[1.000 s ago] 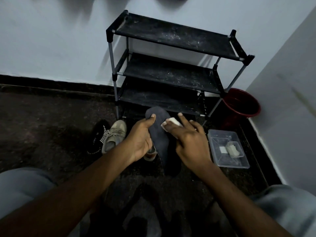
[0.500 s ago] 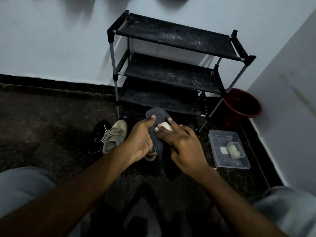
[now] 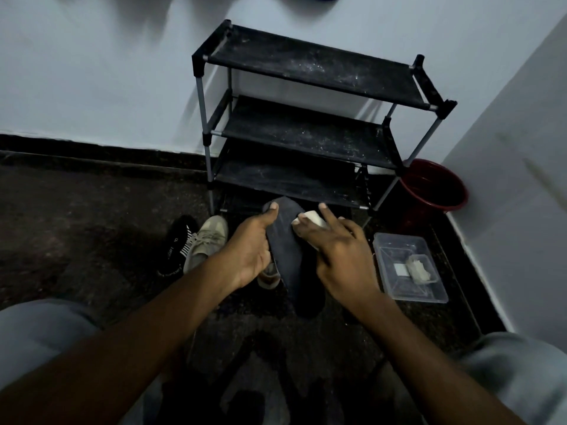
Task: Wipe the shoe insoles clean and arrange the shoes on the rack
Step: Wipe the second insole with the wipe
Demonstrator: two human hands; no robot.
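A dark grey insole [image 3: 287,240] is held upright in front of the rack. My left hand [image 3: 250,248] grips its left edge, thumb on the toe end. My right hand [image 3: 336,256] presses a white wipe [image 3: 308,219] against the insole's upper right side, fingers curled over the wipe. The black three-shelf shoe rack [image 3: 306,124] stands against the wall with bare shelves. A beige shoe [image 3: 207,240] and a black shoe with white stripes [image 3: 178,243] lie on the floor to the left. Part of another shoe [image 3: 269,276] shows below my left hand.
A clear plastic tray [image 3: 408,268] holding white wipes sits on the floor at the right. A red bucket [image 3: 435,187] stands in the corner beside the rack. White walls close in behind and at the right. My knees frame the bottom corners.
My right hand with the wipe slid up toward the insole's toe, then back out to the upper right edge. My left hand kept its grip.
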